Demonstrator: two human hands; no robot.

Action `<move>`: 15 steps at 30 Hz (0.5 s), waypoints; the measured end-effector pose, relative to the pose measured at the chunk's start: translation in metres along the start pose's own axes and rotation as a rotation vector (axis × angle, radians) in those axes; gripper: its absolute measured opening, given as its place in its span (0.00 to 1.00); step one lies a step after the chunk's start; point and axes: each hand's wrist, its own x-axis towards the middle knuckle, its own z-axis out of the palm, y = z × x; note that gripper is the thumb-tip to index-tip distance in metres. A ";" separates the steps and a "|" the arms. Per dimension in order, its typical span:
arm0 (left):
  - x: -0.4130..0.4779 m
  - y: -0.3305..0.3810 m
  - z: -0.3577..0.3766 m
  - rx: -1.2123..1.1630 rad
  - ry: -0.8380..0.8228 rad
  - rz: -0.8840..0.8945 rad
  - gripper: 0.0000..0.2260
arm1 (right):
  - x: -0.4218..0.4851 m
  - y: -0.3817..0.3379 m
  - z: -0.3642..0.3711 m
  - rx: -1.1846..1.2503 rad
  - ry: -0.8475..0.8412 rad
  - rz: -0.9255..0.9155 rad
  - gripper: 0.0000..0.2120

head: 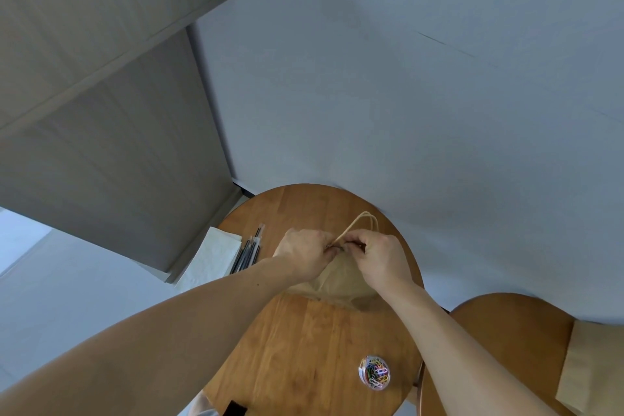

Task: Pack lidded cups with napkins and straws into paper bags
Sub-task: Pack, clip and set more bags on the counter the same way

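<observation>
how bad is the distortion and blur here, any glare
Head view: strong wide-angle stretch, forearms ballooning toward the bottom edge; light soft and even, no glare on the table; the left hand and right hand pinching the paper bag look slightly soft.

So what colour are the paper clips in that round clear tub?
Multicoloured paper clips, a mix of bright colours; the head view shows them.

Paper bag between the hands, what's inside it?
Its inside is hidden: the left hand and right hand pinch the top of the paper bag together beside its handles, so any contents are covered.
</observation>
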 end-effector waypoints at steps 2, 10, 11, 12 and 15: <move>0.000 0.000 -0.001 -0.001 -0.002 0.003 0.12 | 0.000 0.000 0.002 -0.005 0.022 -0.027 0.06; 0.000 -0.001 0.001 -0.051 0.021 0.014 0.10 | 0.002 0.004 0.007 -0.179 -0.009 -0.112 0.06; 0.000 -0.001 0.002 -0.078 0.025 0.013 0.10 | 0.002 0.004 0.007 -0.199 -0.021 -0.117 0.06; -0.001 -0.002 0.004 -0.106 0.030 0.011 0.09 | 0.002 0.005 0.006 -0.219 -0.037 -0.117 0.06; -0.001 -0.003 0.008 -0.173 0.057 0.007 0.09 | 0.002 0.005 0.006 -0.305 -0.100 -0.079 0.08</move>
